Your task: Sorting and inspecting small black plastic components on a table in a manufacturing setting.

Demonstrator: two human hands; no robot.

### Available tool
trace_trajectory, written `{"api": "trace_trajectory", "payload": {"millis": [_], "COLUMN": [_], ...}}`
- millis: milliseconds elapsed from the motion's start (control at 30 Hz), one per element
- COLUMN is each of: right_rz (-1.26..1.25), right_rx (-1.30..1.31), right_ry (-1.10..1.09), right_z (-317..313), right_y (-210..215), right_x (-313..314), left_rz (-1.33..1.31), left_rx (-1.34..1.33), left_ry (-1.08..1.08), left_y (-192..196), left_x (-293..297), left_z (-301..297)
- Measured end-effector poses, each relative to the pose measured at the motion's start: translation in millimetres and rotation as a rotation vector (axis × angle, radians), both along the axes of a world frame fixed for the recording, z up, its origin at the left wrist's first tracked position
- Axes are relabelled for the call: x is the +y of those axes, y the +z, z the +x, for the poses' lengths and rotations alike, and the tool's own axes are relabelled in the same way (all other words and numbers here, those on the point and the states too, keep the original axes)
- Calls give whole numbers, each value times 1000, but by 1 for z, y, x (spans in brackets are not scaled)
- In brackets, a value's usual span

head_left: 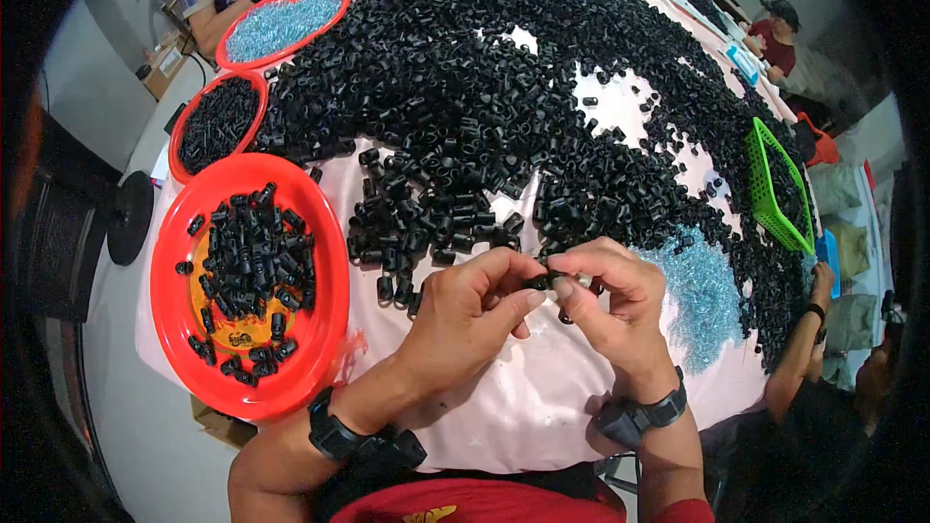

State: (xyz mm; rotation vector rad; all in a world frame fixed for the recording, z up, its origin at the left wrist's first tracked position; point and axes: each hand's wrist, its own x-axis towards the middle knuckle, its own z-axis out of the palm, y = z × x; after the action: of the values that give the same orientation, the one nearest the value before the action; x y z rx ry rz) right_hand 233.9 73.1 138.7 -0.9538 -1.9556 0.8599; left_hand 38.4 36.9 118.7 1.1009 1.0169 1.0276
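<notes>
My left hand and my right hand meet over the near part of the table. Thumb and forefinger of the left pinch a small black plastic part. The right hand's fingers are closed at the other end of it, and another dark piece shows just below them. A small pale bit is visible by the right fingertips, too small to name. Beyond my hands spreads a large heap of short black plastic tubular parts. On my left, a red oval tray holds similar black pieces.
A red bowl of thin black pieces and a red tray of bluish clear pieces stand at far left. Loose bluish pieces lie right of my hands, near a green basket. Other people sit around the pink-covered table.
</notes>
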Motion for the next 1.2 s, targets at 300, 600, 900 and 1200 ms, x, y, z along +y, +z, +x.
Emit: {"api": "trace_trajectory", "payload": {"millis": [300, 600, 900, 1200], "right_rz": [-40, -87, 29, -120], "right_rx": [-48, -25, -72, -34], "right_ry": [-49, -48, 25, 100], "right_z": [6, 5, 5, 11], "right_y": [0, 0, 6, 7], "right_x": [-4, -3, -2, -1], "left_rz": [-50, 22, 232, 370], "left_rx": [-1, -15, 212, 295], "left_ry": [11, 31, 50, 23], "left_y": [2, -5, -2, 2], "left_x": [-1, -1, -5, -6], "left_z": [0, 2, 0, -2]}}
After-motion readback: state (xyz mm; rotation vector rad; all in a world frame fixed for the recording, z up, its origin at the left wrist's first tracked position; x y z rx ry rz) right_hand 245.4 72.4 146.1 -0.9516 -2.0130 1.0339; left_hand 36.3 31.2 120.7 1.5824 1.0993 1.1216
